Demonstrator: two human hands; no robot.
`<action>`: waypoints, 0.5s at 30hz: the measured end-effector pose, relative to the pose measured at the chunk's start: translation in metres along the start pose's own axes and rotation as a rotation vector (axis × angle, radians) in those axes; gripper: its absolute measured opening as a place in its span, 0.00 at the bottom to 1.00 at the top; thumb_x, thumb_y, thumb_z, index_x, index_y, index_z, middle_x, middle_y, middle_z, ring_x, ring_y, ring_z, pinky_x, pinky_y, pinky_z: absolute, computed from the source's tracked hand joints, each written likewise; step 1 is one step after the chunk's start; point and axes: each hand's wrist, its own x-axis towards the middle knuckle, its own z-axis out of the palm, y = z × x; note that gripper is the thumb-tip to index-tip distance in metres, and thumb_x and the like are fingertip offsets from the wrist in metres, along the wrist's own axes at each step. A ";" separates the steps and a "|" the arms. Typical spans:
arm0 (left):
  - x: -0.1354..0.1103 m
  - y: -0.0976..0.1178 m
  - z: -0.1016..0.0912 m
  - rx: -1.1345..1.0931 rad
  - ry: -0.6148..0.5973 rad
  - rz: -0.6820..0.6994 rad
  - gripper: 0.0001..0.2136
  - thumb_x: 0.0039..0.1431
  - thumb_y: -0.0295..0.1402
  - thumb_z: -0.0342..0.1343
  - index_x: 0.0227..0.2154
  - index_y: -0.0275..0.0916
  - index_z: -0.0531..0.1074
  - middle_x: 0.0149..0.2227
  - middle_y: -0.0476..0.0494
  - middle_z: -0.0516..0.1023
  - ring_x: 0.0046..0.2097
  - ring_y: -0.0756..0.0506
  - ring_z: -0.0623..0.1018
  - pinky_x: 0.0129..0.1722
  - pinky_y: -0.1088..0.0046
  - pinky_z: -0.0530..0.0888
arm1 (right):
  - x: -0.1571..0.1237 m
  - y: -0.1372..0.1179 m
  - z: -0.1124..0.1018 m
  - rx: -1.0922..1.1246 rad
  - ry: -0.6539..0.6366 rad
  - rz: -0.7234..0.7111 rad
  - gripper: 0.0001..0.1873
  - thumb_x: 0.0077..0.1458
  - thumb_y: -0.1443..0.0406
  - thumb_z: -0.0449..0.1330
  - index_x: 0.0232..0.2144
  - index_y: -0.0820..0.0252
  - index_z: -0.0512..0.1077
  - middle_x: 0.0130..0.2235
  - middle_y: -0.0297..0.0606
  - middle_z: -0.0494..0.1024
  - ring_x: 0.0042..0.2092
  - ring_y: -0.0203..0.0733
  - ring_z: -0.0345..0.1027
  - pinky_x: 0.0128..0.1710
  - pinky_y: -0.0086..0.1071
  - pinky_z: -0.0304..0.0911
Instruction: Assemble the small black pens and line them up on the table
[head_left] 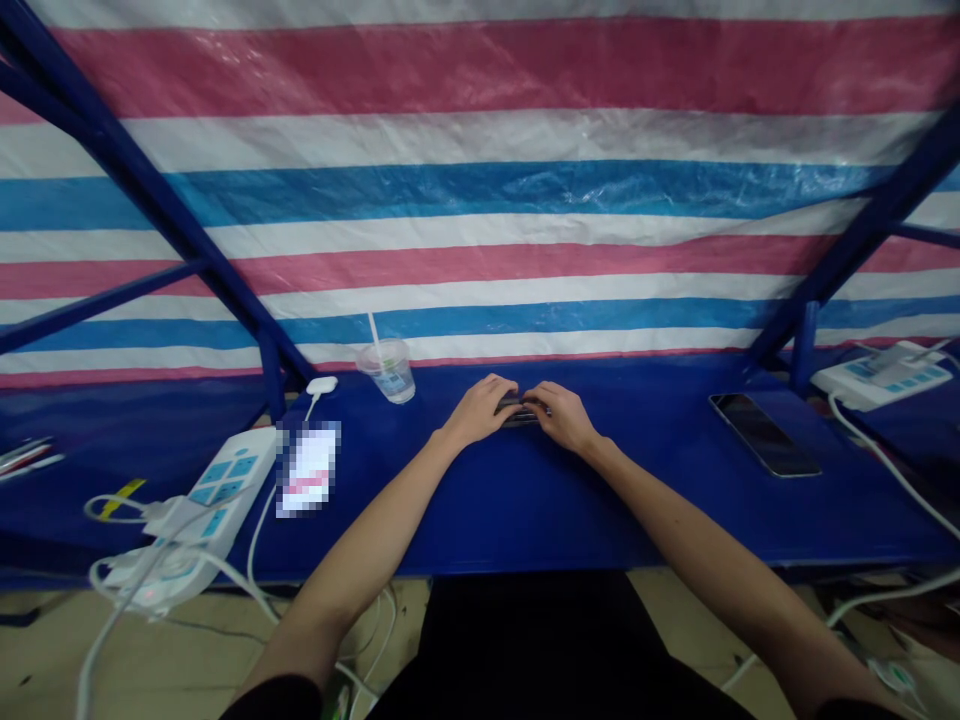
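My left hand [478,410] and my right hand [562,416] meet near the middle of the blue table top [570,510]. Their fingers curl over a small dark flat object [521,412] from both sides. Most of it is hidden, and its glossy edges are too small to name it. A black smartphone [763,435] lies face up to the right of my right hand, not touching it.
A clear plastic cup with a straw [386,372] stands at the back. White power strips [217,490] with tangled cables lie at the left, and another [874,375] at the back right. A pixelated white item [309,468] lies left. Blue metal struts and a striped tarpaulin [480,200] rise behind.
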 end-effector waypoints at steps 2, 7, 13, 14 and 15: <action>0.000 0.000 0.000 -0.008 -0.006 0.013 0.11 0.74 0.38 0.50 0.44 0.38 0.74 0.43 0.40 0.78 0.48 0.41 0.76 0.50 0.59 0.75 | 0.000 0.000 0.000 0.002 -0.001 -0.001 0.08 0.68 0.65 0.57 0.43 0.55 0.77 0.39 0.40 0.79 0.41 0.44 0.73 0.44 0.36 0.67; 0.000 -0.003 0.001 -0.009 -0.013 0.040 0.11 0.74 0.38 0.51 0.48 0.39 0.75 0.46 0.40 0.79 0.51 0.41 0.75 0.53 0.58 0.75 | 0.000 0.002 0.001 0.000 -0.008 0.001 0.09 0.68 0.65 0.56 0.43 0.55 0.77 0.39 0.40 0.79 0.41 0.44 0.73 0.43 0.36 0.67; 0.000 -0.005 0.001 -0.006 -0.033 0.060 0.13 0.75 0.37 0.47 0.44 0.39 0.76 0.44 0.41 0.79 0.50 0.41 0.75 0.52 0.58 0.75 | 0.000 0.001 0.000 0.011 0.000 -0.007 0.08 0.67 0.65 0.57 0.42 0.56 0.77 0.39 0.40 0.79 0.41 0.43 0.73 0.43 0.36 0.67; 0.000 -0.005 0.001 -0.005 -0.038 0.067 0.13 0.76 0.37 0.46 0.44 0.39 0.76 0.44 0.41 0.79 0.50 0.41 0.75 0.53 0.58 0.74 | 0.000 0.001 0.000 0.012 -0.003 -0.010 0.08 0.67 0.66 0.58 0.42 0.56 0.77 0.39 0.39 0.79 0.41 0.43 0.73 0.43 0.36 0.67; 0.000 -0.005 0.002 -0.001 -0.036 0.065 0.13 0.75 0.37 0.48 0.46 0.39 0.76 0.45 0.41 0.79 0.50 0.41 0.75 0.53 0.58 0.74 | 0.000 0.001 0.000 0.012 -0.003 -0.010 0.08 0.67 0.66 0.57 0.42 0.56 0.77 0.39 0.39 0.79 0.41 0.43 0.73 0.43 0.36 0.67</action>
